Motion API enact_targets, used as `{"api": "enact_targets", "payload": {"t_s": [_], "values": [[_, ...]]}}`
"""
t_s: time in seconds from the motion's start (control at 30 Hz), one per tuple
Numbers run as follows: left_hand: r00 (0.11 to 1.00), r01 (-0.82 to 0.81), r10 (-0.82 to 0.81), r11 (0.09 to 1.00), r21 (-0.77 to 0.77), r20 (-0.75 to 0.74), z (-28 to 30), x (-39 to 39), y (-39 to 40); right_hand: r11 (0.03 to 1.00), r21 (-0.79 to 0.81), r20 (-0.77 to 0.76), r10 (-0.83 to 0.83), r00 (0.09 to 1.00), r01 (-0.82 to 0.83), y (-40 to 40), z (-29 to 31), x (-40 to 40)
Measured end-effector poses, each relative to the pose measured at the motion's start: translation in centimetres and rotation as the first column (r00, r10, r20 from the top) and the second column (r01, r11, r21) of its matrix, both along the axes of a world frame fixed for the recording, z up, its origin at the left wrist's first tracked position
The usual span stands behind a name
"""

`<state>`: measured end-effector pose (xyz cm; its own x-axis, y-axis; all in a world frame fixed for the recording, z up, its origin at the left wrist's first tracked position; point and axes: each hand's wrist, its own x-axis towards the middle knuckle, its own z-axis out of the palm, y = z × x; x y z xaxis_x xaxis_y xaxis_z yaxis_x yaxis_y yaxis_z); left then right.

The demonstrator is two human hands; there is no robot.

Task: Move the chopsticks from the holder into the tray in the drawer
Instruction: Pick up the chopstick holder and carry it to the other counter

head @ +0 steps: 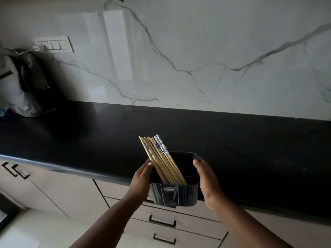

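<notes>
A: What is sitting nearest?

B: The two hands are gripping a dark, ribbed plastic holder [174,194], a rounded rectangular tub, just off the counter's front edge. The left hand [141,178] is clamping its left wall, fingertips curling over the rim. The right hand [206,178] is clasping the right wall, fingers wrapping the far corner.

A: And the chopsticks?

B: The chopsticks [161,158] are standing inside the holder, leaning left against its left rim: a bundle of slim, pale wooden sticks, several showing blue and white patterned tops poking above the rim.

A: Below the hands?

B: Beige cabinet drawers [179,224] with thin black bar handles are showing, all looking closed.

A: Farther back?

B: The counter [232,140] is stretching across, a glossy black slab with a rounded front edge. At its far left corner a crumpled bag [21,83] is slumping against the wall. Behind it all, a polished white marble backsplash [197,51] with grey veins is carrying a white switch plate [53,44].
</notes>
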<state>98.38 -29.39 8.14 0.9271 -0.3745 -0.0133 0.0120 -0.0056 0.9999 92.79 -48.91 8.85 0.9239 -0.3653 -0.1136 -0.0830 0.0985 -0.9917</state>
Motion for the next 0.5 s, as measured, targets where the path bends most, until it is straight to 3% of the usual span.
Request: {"api": "enact_targets", "payload": {"t_s": [0.5], "values": [[0.976,0.214,-0.211,0.975,0.064,-0.051,-0.1,15.0,-0.5,0.983,-0.047,0.016,-0.179,0.984,0.18,-0.5,-1.4,11.0]]}}
